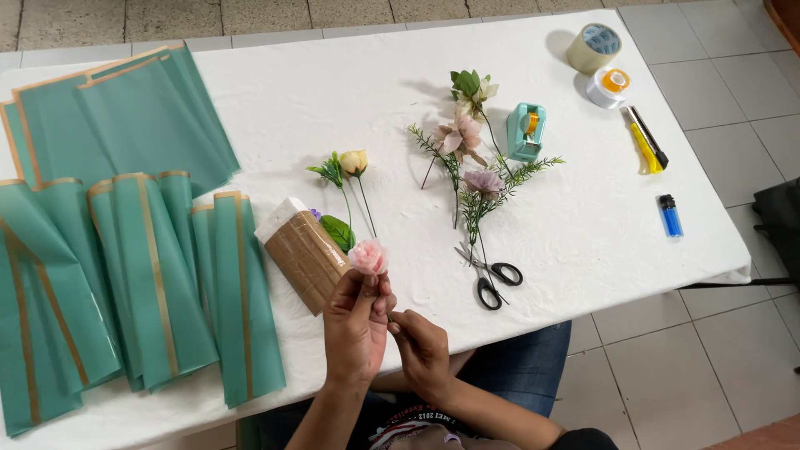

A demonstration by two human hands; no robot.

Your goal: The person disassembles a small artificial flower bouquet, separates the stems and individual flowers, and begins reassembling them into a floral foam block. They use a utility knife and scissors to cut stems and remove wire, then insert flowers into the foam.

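both forearms are bare to the frame's edge at 6 o'clock; blue denim covers the lap, and a dark top, seemingly printed, shows below.

Wrapping sheets (pixel 125 242) left on table (pixel 583 233); scissors (pixel 492 275) centre; tape rolls (pixel 602 62), lighter (pixel 670 215) right.

A white table (pixel 583 242) carries green wrapping sheets (pixel 125 250), loose flowers (pixel 467 158), scissors (pixel 492 279), tape rolls (pixel 602 62) and a lighter (pixel 670 216).
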